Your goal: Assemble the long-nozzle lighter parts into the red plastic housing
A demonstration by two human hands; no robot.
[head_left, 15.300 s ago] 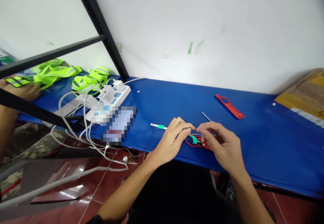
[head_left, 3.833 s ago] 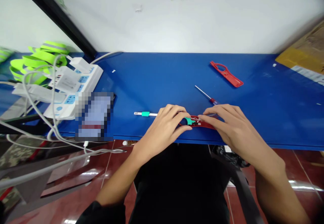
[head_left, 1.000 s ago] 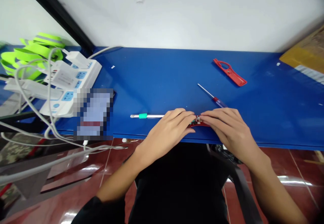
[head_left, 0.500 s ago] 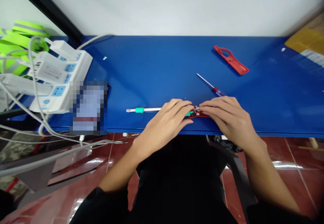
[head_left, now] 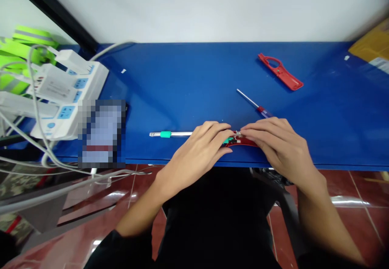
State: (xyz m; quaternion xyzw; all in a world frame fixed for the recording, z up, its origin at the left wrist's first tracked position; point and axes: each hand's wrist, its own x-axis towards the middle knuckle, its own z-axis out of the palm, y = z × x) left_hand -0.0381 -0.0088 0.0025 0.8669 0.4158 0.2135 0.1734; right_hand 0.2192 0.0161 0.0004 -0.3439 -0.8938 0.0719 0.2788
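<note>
Near the table's front edge lies a red casing with green and metal parts inside. My left hand is closed round its left end, from which a silver rod with a green sleeve sticks out to the left. My right hand pinches a small metal piece at the casing's middle; its fingers cover part of the casing. A screwdriver lies just behind my right hand, its handle partly hidden. Farther back rests a red casing half with a ring-shaped opening.
On the blue table, a white power strip with plugs and cables stands at the left, beside a blurred phone. Green reflective straps lie behind it. A yellow-brown box is at the back right.
The view has shifted slightly. My right hand has moved a little to the right, and more of the red casing shows between the hands. Both hands keep their hold.
</note>
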